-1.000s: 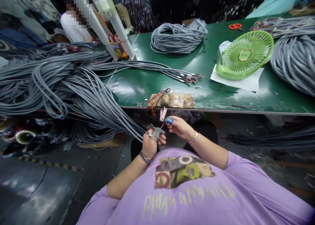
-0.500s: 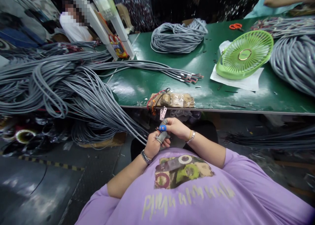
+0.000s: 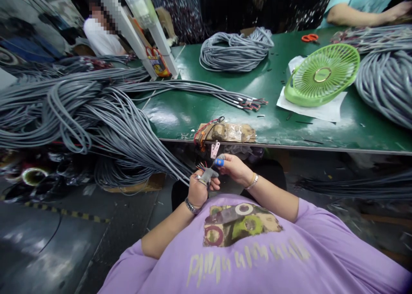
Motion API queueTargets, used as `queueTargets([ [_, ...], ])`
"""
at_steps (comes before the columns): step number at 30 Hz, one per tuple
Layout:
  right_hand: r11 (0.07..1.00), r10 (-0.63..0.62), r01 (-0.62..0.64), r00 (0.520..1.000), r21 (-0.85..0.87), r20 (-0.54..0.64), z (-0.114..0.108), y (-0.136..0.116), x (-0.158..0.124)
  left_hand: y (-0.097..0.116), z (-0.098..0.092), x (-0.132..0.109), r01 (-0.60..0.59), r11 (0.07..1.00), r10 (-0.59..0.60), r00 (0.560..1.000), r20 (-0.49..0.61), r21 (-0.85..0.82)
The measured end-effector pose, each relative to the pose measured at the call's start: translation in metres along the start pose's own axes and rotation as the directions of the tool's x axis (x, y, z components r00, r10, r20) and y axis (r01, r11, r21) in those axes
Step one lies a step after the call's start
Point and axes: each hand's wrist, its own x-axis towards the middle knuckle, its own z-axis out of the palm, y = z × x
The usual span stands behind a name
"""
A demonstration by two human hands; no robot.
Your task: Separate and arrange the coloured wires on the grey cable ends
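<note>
In front of my lap, my left hand (image 3: 198, 188) is closed around the end of a grey cable (image 3: 176, 170), which runs in from the bundle at the left. Thin coloured wires (image 3: 201, 165) fan out above its thumb. My right hand (image 3: 236, 170) is just to the right, thumb and forefinger pinched together; a thin dark strand seems to run from them toward the left hand, but what they grip is too small to name. Grey finger covers show on both hands, and a blue band (image 3: 219, 162) is on a right-hand finger.
A taped wooden block (image 3: 231, 132) with red and black leads sits at the edge of the green table (image 3: 180, 113); a pinkish clip (image 3: 215, 150) hangs below. Stripped cable ends (image 3: 251, 103), a green fan (image 3: 322, 75), cable coils (image 3: 236, 51) and orange-handled scissors (image 3: 309, 37) lie beyond. Two people are across.
My right hand has moved slightly right, away from my left hand, widening the gap between them. The coloured wires now show more clearly. The view has shifted slightly.
</note>
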Motion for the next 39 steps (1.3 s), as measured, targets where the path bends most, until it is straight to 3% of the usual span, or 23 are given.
queueTargets([
  [3,0.984,0.078,-0.069,0.996,0.162,-0.051,-0.003,-0.007,0.009,0.007,0.003,0.001,0.01,1.0,-0.01,1.0,0.03,-0.024],
  [7,0.969,0.18,-0.185,0.983,0.165,0.045,0.002,-0.017,0.023,0.017,0.011,0.005,0.045,0.997,-0.039,0.993,0.108,-0.062],
  [13,0.964,0.104,-0.113,0.993,0.24,0.048,0.01,-0.009,0.034,0.021,0.017,0.011,0.109,0.991,-0.1,0.989,0.111,-0.077],
  [19,0.953,0.104,-0.096,0.994,0.288,-0.015,0.014,-0.008,0.035,0.018,0.015,0.014,0.106,0.99,-0.096,0.989,0.114,-0.093],
  [28,0.948,0.005,0.022,0.996,0.316,-0.086,0.023,-0.004,0.039,0.011,0.014,0.015,0.115,0.992,-0.108,0.988,0.105,-0.054],
  [39,0.926,0.181,-0.176,0.983,0.334,0.016,0.017,-0.012,0.026,0.013,0.01,0.005,0.05,0.997,-0.046,0.996,0.083,-0.051],
])
